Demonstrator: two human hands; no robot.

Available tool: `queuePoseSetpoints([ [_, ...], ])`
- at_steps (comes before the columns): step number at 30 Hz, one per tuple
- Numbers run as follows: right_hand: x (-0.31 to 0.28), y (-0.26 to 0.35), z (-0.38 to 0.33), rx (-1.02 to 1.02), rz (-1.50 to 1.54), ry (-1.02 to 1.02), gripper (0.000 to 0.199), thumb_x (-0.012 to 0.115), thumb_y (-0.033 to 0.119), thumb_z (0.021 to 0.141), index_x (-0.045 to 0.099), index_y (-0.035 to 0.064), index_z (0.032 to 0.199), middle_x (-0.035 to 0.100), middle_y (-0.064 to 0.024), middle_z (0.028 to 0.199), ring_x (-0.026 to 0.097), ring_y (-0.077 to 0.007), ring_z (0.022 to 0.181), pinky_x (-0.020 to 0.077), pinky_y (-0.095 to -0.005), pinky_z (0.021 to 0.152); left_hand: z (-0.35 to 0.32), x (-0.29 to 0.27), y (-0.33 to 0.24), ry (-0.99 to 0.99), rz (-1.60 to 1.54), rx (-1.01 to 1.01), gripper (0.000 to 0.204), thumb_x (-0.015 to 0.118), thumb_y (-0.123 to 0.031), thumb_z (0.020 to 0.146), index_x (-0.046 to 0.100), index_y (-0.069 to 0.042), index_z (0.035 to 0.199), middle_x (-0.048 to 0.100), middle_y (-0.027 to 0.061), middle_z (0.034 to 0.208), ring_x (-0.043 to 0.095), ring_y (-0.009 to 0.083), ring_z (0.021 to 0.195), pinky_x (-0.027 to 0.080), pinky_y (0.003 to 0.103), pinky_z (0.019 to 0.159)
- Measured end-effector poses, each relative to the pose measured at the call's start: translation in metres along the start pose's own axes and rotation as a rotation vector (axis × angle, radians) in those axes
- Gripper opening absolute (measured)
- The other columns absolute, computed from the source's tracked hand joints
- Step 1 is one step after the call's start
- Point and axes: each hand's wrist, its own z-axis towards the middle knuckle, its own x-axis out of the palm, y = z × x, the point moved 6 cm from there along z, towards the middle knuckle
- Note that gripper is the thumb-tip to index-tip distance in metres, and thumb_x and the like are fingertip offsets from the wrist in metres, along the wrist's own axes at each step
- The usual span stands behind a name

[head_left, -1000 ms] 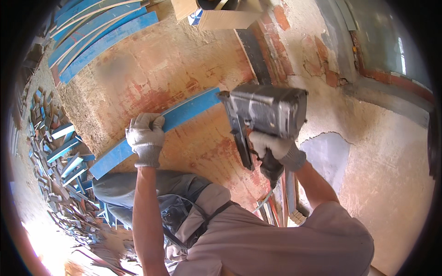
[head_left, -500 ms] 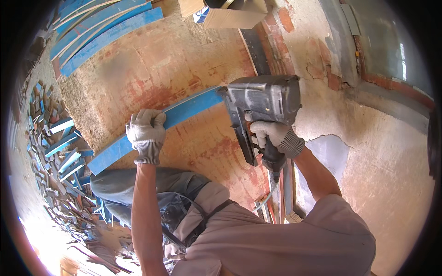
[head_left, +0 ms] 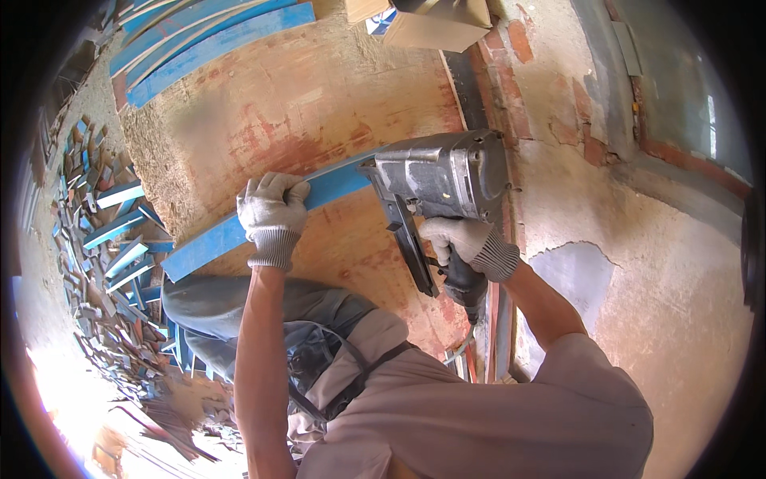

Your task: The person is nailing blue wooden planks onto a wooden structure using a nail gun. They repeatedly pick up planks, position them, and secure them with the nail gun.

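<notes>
A long blue wooden strip (head_left: pixel 209 249) lies across the worn wooden work surface (head_left: pixel 351 239). My left hand (head_left: pixel 273 209), in a white knitted glove, is closed over the strip near its middle, with the fingers gripping the edge. In my gloved right hand (head_left: pixel 463 241) is a dark nail gun (head_left: pixel 435 172), held by its handle. The gun's nose rests at or just over the strip's right end; whether it touches I cannot tell. A hose runs down from the bottom of the handle.
Several blue strips (head_left: pixel 223 49) are stacked at the far left of the surface. An open cardboard box (head_left: pixel 439 25) stands at the back. Cut blue and brown wood pieces (head_left: pixel 120 231) heap up on the floor at left. A plastered wall (head_left: pixel 662 263) closes the right side.
The nail gun has shifted a little left along the strip and tilted slightly. My left hand keeps its grip. The whole view has moved a little.
</notes>
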Motion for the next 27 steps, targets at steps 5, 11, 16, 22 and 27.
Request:
queuePoseSetpoints([
  [5,0.002,0.011,-0.008,0.064,0.112,-0.012,0.019,0.060,0.021,0.094,0.067,0.0040,0.091,0.054,-0.0019,0.056,0.052,-0.0109,0.048,0.0440,-0.0271,0.050,-0.001,-0.002,0.000,-0.006,-0.005,-0.016,0.007,0.074,-0.022,0.078,0.074,-0.015,0.078,0.071,0.0026,0.084,0.064,0.0257,0.085,0.047,0.040,0.084],
  [11,0.018,0.013,-0.008,0.004,0.017,0.063,0.020,0.058,0.021,0.096,0.066,0.0034,0.090,0.058,-0.0038,0.057,0.055,-0.0111,0.048,0.0444,-0.0279,0.047,-0.001,0.000,0.001,0.017,-0.020,-0.029,0.009,0.073,-0.024,0.080,0.073,-0.016,0.081,0.071,0.0026,0.086,0.064,0.0261,0.087,0.045,0.041,0.087],
  [16,0.037,0.011,0.004,-0.113,-0.049,0.048,0.015,0.061,0.016,0.094,0.067,0.0028,0.095,0.059,-0.0047,0.058,0.054,-0.0119,0.045,0.0437,-0.0275,0.044,-0.002,-0.003,-0.002,-0.007,-0.005,-0.005,0.008,0.074,-0.023,0.079,0.072,-0.015,0.079,0.071,0.0026,0.085,0.064,0.0259,0.088,0.046,0.041,0.084],
  [22,0.036,0.003,0.006,-0.017,0.055,0.040,0.017,0.062,0.018,0.092,0.067,0.0032,0.101,0.058,-0.0035,0.058,0.053,-0.0119,0.044,0.0436,-0.0276,0.044,-0.005,-0.006,0.003,0.018,-0.009,-0.020,0.011,0.075,-0.026,0.080,0.073,-0.017,0.084,0.071,0.0021,0.089,0.063,0.0254,0.094,0.045,0.042,0.088],
  [27,0.036,0.006,0.001,-0.009,-0.014,-0.033,0.019,0.054,0.017,0.097,0.067,0.0029,0.096,0.059,-0.0036,0.059,0.056,-0.0129,0.048,0.0466,-0.0279,0.052,-0.033,-0.072,0.059,-0.425,0.413,-0.204,0.037,0.069,-0.045,0.088,0.073,-0.010,0.099,0.070,0.0122,0.101,0.061,0.0322,0.103,0.047,0.045,0.089],
])
